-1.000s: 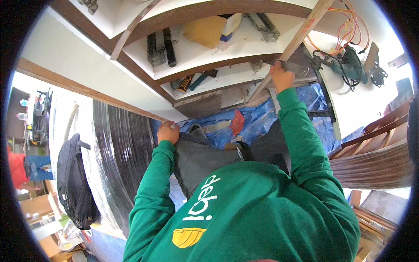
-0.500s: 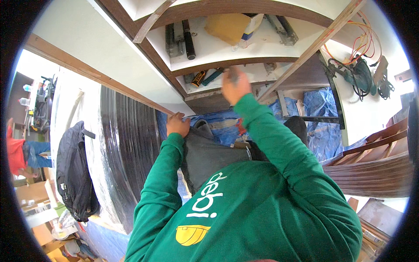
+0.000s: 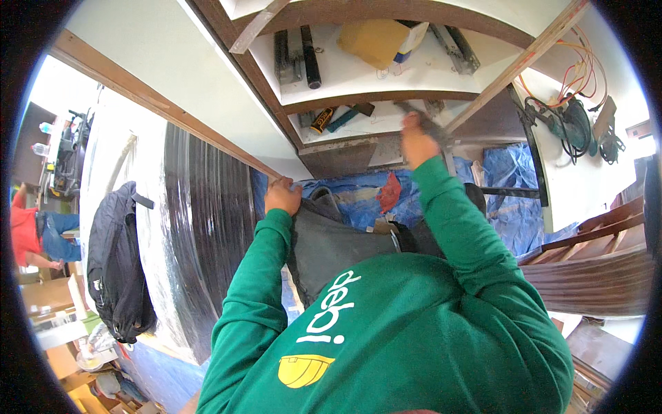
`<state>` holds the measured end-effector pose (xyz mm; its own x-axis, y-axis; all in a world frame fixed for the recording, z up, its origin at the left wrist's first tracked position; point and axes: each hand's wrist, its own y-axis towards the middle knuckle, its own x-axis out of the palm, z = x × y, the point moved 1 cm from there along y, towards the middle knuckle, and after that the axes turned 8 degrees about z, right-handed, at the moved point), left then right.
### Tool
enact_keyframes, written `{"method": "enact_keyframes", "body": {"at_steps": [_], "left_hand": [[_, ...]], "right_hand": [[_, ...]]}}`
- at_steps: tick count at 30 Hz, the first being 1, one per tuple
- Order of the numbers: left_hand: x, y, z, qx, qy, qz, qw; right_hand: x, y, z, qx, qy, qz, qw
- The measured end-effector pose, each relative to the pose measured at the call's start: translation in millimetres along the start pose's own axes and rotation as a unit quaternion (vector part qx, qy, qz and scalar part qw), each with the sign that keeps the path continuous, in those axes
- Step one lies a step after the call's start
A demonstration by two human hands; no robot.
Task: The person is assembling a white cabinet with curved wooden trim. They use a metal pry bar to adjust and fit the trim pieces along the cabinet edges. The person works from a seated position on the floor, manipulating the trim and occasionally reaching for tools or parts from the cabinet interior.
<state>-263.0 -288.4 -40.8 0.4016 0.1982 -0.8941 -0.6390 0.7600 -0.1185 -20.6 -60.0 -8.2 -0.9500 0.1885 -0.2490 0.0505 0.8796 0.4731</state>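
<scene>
My left hand (image 3: pixel 283 196) curls its fingers round the lower end of a white panel's wooden edge (image 3: pixel 224 147), just above my left knee. Over the front of the lower shelf, my right hand (image 3: pixel 419 146) grips a dark grey, flat-looking object (image 3: pixel 433 127); motion blur hides its kind. Left of that hand on the lower shelf (image 3: pixel 379 124) lie a black-and-yellow item (image 3: pixel 322 119) and a teal item (image 3: pixel 342 120). The upper shelf holds a black cylinder (image 3: pixel 311 58), metal drawer slides (image 3: pixel 457 50), a tan paper envelope (image 3: pixel 373 43) and a small box (image 3: pixel 412 40).
A slanted wooden strip (image 3: pixel 518 63) crosses the cabinet front. On a white surface to the right lies a corded green power tool (image 3: pixel 580 125). Blue tarp (image 3: pixel 514 169) covers the floor. A black backpack (image 3: pixel 118 265) and plastic-wrapped dark panels (image 3: pixel 203 228) stand left; a person (image 3: pixel 34 231) is beyond.
My right hand has moved right along the lower shelf with the grey object, uncovering a red piece on the tarp. My left hand keeps its place at the panel edge.
</scene>
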Motion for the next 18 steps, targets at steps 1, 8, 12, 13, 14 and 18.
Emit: {"method": "enact_keyframes", "body": {"at_steps": [1,8,12,13,14,18], "left_hand": [[0.2,-0.7,-0.5,0.007,0.000,-0.001,1.000],[-0.8,2.2,3.0,0.013,-0.003,0.015,1.000],[2.1,3.9,2.9,0.013,0.013,-0.007,1.000],[3.9,4.5,2.2,0.018,0.013,-0.004,1.000],[6.6,5.1,1.7,0.026,0.010,0.009,1.000],[14.1,7.0,-3.1,0.050,0.010,0.060,0.997]], "right_hand": [[-18.7,13.5,9.1,0.020,-0.015,0.022,0.999],[-24.3,33.9,14.1,0.103,0.029,0.110,0.988],[43.6,-10.7,-38.6,0.078,0.095,0.058,0.991],[51.5,-17.4,-55.0,0.075,0.068,0.026,0.995],[59.4,-24.1,-72.8,0.070,0.041,-0.005,0.997],[37.1,-27.7,-113.1,0.004,0.006,-0.159,0.987]]}}
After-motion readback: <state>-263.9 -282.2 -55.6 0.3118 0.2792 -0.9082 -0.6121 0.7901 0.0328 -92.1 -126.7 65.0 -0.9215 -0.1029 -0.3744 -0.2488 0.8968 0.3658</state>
